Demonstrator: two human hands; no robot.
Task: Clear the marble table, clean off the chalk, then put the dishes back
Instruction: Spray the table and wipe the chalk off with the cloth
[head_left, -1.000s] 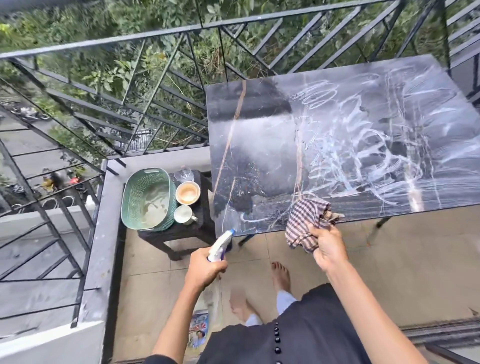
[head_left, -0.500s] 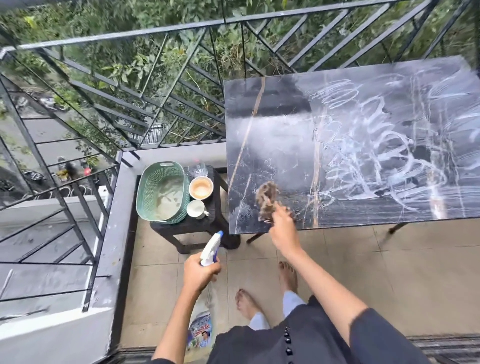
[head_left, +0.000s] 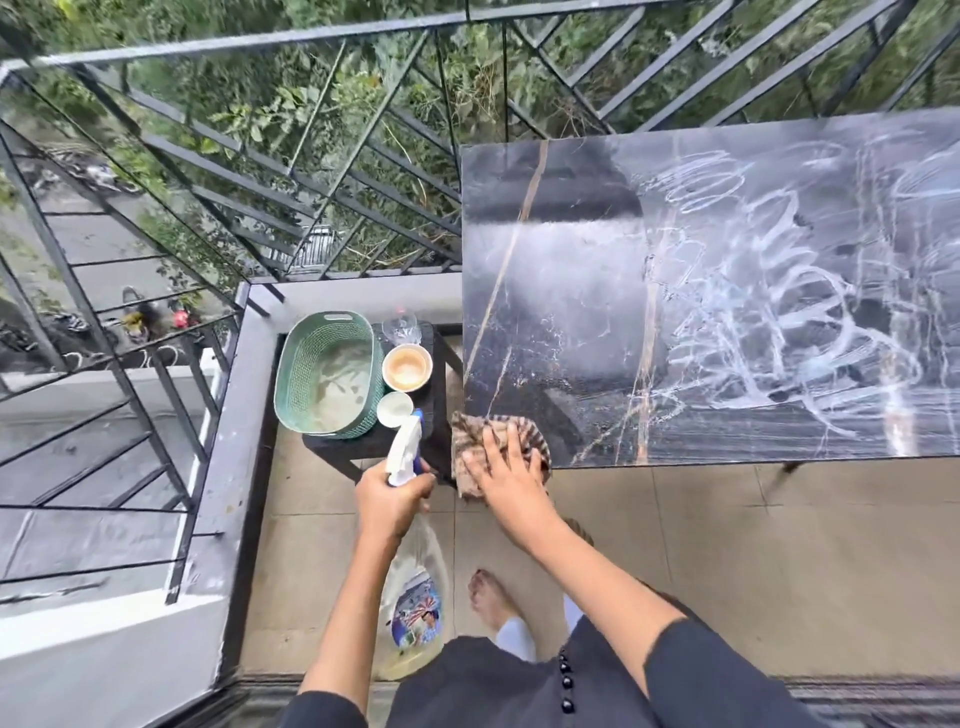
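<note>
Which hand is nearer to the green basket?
Left. The left hand, gripping the spray bottle, is just off the near end of the green basket. The right hand presses the checked cloth on the table corner, farther right.

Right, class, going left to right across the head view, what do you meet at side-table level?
Green basket, bowl, checked cloth under the right hand, chalk scribbles on the marble table.
</note>
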